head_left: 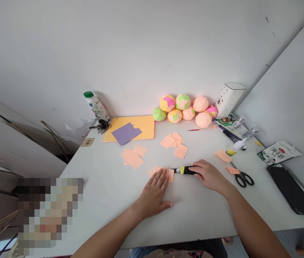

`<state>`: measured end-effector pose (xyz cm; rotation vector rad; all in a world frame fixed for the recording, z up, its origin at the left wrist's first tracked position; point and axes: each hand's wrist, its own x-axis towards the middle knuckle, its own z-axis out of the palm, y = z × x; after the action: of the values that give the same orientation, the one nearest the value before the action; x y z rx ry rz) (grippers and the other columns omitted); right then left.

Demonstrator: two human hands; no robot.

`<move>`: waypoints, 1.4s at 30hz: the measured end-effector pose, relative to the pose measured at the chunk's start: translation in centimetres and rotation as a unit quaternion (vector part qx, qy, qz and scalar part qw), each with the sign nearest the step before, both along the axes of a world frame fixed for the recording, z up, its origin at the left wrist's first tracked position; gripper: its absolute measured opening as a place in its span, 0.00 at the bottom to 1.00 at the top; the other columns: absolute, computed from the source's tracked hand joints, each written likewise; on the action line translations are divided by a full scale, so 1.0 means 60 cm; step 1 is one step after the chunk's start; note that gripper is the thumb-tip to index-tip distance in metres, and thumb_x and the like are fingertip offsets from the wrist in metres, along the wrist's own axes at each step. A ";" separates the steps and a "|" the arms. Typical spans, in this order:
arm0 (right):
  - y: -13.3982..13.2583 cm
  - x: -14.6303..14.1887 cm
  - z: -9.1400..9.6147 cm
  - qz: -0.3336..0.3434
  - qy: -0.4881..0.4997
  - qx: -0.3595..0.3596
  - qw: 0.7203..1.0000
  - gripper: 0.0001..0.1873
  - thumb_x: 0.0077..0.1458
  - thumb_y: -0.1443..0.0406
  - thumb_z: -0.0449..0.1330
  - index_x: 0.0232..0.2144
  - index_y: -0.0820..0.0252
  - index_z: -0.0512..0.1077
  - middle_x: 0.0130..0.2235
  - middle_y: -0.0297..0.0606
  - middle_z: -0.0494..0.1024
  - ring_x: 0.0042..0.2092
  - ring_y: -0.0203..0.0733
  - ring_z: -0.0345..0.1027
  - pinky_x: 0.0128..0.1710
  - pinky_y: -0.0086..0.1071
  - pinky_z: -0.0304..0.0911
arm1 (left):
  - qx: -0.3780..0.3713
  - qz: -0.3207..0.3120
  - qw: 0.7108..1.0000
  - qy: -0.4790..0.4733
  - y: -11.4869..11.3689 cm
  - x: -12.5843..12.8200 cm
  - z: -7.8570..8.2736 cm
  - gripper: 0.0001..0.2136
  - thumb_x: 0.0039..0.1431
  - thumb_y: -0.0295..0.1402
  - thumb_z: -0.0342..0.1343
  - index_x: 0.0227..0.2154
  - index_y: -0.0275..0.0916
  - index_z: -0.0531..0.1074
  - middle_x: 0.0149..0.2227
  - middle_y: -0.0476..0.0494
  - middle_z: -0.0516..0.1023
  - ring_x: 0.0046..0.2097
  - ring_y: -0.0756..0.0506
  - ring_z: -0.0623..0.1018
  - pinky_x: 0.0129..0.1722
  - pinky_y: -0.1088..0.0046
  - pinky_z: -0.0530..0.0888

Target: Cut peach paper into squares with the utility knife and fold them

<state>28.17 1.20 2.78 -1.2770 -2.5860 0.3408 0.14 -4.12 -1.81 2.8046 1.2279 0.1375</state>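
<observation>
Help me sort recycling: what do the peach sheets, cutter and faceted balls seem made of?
Peach sheets: matte paper, from thin edges. Cutter: black handle probably satin plastic, given uniform colour; silvery part perhaps metal, from its shine. Faceted balls: likely matte paper or card, given crisp facets.

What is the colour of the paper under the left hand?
Peach paper, best seen in the head view.
</observation>
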 end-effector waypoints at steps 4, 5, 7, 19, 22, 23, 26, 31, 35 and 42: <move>0.001 0.005 0.004 0.003 0.003 -0.001 1.000 0.19 0.55 0.74 0.52 0.45 0.55 0.74 0.43 0.42 0.76 0.44 0.47 0.66 0.42 0.44 0.68 | -0.031 -0.003 1.000 0.000 -0.006 0.002 0.005 0.47 0.55 0.62 0.37 0.65 0.29 0.34 0.67 0.28 0.37 0.66 0.30 0.41 0.62 0.53 0.48; 0.001 0.006 0.006 0.003 0.004 -0.002 1.000 0.19 0.55 0.74 0.52 0.45 0.55 0.74 0.43 0.41 0.76 0.44 0.47 0.66 0.42 0.44 0.68 | -0.038 -0.003 0.999 -0.001 -0.006 0.002 0.006 0.48 0.54 0.63 0.38 0.65 0.29 0.34 0.67 0.28 0.37 0.66 0.30 0.41 0.62 0.52 0.48; 0.002 0.009 0.008 0.001 0.006 -0.001 1.000 0.19 0.54 0.74 0.52 0.44 0.55 0.74 0.43 0.41 0.76 0.44 0.48 0.66 0.42 0.44 0.68 | -0.050 -0.001 0.999 -0.005 -0.005 0.003 0.007 0.51 0.51 0.65 0.39 0.65 0.29 0.33 0.67 0.28 0.37 0.66 0.29 0.40 0.62 0.51 0.48; 0.007 -0.006 -0.012 0.031 0.024 0.039 0.998 0.18 0.57 0.73 0.51 0.45 0.56 0.73 0.44 0.43 0.75 0.44 0.48 0.65 0.41 0.45 0.68 | -0.099 0.005 0.995 -0.011 -0.002 0.005 0.016 0.56 0.44 0.69 0.40 0.65 0.27 0.35 0.67 0.27 0.34 0.66 0.29 0.39 0.62 0.51 0.44; 0.009 -0.010 -0.012 0.027 0.032 0.043 0.998 0.18 0.57 0.73 0.50 0.45 0.57 0.73 0.44 0.43 0.75 0.44 0.48 0.65 0.41 0.45 0.68 | -0.092 0.002 0.996 -0.018 -0.002 0.004 0.014 0.56 0.44 0.69 0.40 0.65 0.28 0.34 0.67 0.28 0.34 0.66 0.29 0.39 0.62 0.51 0.45; 0.009 -0.012 -0.011 0.025 0.036 0.046 0.998 0.18 0.56 0.73 0.50 0.45 0.57 0.73 0.44 0.44 0.75 0.44 0.48 0.65 0.41 0.46 0.68 | -0.088 0.001 0.996 -0.020 -0.002 0.003 0.012 0.56 0.45 0.69 0.41 0.65 0.28 0.33 0.67 0.28 0.34 0.66 0.29 0.39 0.62 0.51 0.45; 0.009 -0.016 -0.008 0.026 0.042 0.047 0.998 0.19 0.56 0.74 0.50 0.45 0.57 0.73 0.44 0.44 0.75 0.45 0.48 0.66 0.42 0.47 0.68 | -0.082 0.001 0.996 -0.022 -0.003 0.002 0.009 0.56 0.45 0.68 0.42 0.65 0.29 0.33 0.67 0.28 0.34 0.66 0.29 0.40 0.63 0.52 0.45; 0.012 -0.012 -0.005 0.026 0.039 0.034 0.998 0.18 0.56 0.73 0.51 0.45 0.56 0.74 0.44 0.43 0.75 0.45 0.47 0.66 0.42 0.45 0.68 | -0.080 0.001 0.996 -0.025 -0.003 0.002 0.007 0.56 0.45 0.68 0.42 0.65 0.30 0.30 0.67 0.28 0.33 0.66 0.29 0.40 0.62 0.51 0.45; 0.014 -0.014 -0.009 0.022 0.046 0.044 0.998 0.19 0.56 0.73 0.50 0.45 0.56 0.74 0.43 0.43 0.75 0.45 0.48 0.65 0.41 0.46 0.68 | -0.080 -0.001 0.996 -0.028 -0.003 0.002 0.007 0.55 0.45 0.67 0.42 0.65 0.30 0.30 0.67 0.28 0.33 0.66 0.29 0.40 0.62 0.50 0.45; 0.014 -0.019 -0.007 0.026 0.046 0.040 0.998 0.19 0.56 0.73 0.50 0.45 0.56 0.74 0.44 0.43 0.75 0.45 0.48 0.65 0.42 0.46 0.68 | -0.090 0.003 0.996 -0.017 -0.003 0.003 0.011 0.56 0.45 0.68 0.42 0.65 0.28 0.33 0.66 0.27 0.34 0.66 0.29 0.39 0.62 0.51 0.44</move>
<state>27.03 2.06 2.36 -1.1414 -2.5326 0.2961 0.32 -4.30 -1.18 2.6349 1.1770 0.0722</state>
